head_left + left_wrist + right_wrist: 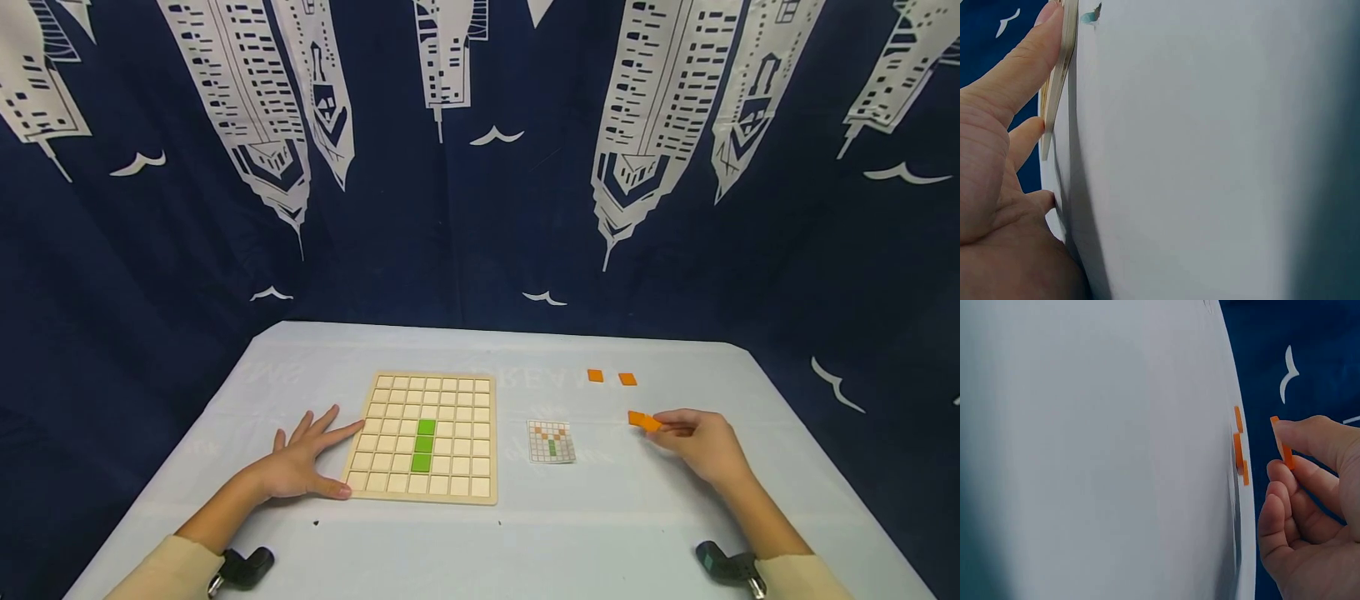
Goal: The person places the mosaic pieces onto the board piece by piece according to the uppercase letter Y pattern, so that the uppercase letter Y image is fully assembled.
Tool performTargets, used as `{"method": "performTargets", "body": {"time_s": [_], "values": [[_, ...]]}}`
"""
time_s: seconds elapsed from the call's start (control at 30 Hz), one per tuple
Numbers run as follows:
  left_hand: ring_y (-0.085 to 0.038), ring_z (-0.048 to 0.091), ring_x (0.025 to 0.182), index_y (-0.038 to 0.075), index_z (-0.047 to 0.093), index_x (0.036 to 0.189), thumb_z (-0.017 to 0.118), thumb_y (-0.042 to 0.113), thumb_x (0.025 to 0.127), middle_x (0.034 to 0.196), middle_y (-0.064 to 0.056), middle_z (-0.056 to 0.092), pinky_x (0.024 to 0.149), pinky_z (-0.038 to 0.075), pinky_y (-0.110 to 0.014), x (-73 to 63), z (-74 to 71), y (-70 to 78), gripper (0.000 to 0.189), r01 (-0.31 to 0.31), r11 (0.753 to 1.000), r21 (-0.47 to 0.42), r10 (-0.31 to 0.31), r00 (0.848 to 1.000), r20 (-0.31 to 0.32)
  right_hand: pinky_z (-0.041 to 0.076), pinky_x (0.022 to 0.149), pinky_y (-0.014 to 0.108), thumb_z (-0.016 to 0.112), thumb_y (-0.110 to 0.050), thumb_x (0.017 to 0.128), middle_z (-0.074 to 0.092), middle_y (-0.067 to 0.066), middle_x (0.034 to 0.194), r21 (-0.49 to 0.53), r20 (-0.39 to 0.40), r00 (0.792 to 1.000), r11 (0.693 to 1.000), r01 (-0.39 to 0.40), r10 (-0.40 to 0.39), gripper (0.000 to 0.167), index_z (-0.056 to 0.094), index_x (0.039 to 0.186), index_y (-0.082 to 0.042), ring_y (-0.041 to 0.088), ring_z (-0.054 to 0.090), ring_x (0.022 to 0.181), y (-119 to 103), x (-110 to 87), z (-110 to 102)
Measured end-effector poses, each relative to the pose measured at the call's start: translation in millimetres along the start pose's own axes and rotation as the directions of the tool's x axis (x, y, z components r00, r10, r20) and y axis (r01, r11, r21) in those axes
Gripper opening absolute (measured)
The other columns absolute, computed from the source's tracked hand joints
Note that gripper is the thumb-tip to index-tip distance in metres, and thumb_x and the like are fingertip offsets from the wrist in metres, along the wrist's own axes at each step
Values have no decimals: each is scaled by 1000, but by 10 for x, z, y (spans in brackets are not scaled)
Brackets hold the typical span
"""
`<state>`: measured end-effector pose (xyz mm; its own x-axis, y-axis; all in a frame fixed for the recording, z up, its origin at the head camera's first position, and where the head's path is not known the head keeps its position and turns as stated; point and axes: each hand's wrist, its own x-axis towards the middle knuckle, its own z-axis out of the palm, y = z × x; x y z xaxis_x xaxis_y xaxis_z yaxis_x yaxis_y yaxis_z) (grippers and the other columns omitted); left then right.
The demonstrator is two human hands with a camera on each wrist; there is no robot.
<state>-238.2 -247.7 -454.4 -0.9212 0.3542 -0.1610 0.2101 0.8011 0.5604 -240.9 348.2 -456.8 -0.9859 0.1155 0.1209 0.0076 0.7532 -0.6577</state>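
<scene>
A wooden grid board (491, 433) lies on the table, with three green square tiles (423, 444) in one column of its cells. My left hand (300, 458) has its fingers spread, thumb and fingertip touching the board's left edge; the left wrist view shows the thumb (1029, 59) against that edge. To the right, my right hand (703, 443) pinches an orange square tile (1287, 450) between thumb and finger, lifted off the table. Just left of it lies another orange tile (636, 418), partly overlapped in the head view. Two more orange tiles (595, 376) lie farther back.
A small pattern card (551, 442) printed with a coloured grid lies between the board and my right hand. The white table (585, 533) ends at a dark blue curtain (450, 250) with white buildings and birds. A small dark speck (316, 523) marks the table's front.
</scene>
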Motion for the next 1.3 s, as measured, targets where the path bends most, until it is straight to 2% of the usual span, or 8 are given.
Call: {"method": "performTargets", "body": {"time_s": [0.3,0.53,0.73,1.07,1.3], "values": [[-64,-8,150,22,42,158,92,51,65,170,-28,7,104,-11,-88,-12,-3,0,110,-1,1000,4,1,1000,0,58,64,20,86,-16,83,78,14,96,109,17,998,993,53,-55,39,74,114,4,8,69,76,-163,-48,51],[-64,-9,150,22,41,158,92,51,65,170,-28,6,104,-13,-87,-19,-18,8,110,-3,1000,0,3,1000,-3,59,66,21,84,-8,82,78,15,96,215,44,995,973,81,-92,37,73,115,4,7,71,74,-264,-69,102],[-64,-9,150,22,41,158,92,51,64,170,-27,6,104,-13,-87,-7,-13,11,110,1,1000,4,-1,1000,-1,59,67,20,84,-6,81,77,15,97,261,60,990,959,108,-128,36,73,114,5,7,69,74,-345,-97,160],[-64,-8,150,22,42,158,92,51,65,170,-28,7,104,-12,-88,5,-4,2,110,-6,1000,11,6,1000,0,60,68,22,85,-7,82,76,15,96,356,95,984,928,107,-150,34,73,111,4,10,70,76,-447,-134,249],[-64,-8,150,22,42,158,92,51,65,170,-28,7,104,-11,-88,-4,-2,16,110,-1,1000,9,1,1000,3,59,67,22,85,-5,81,75,15,93,394,98,974,906,152,-206,30,74,107,3,9,68,75,-505,-161,348]]}}
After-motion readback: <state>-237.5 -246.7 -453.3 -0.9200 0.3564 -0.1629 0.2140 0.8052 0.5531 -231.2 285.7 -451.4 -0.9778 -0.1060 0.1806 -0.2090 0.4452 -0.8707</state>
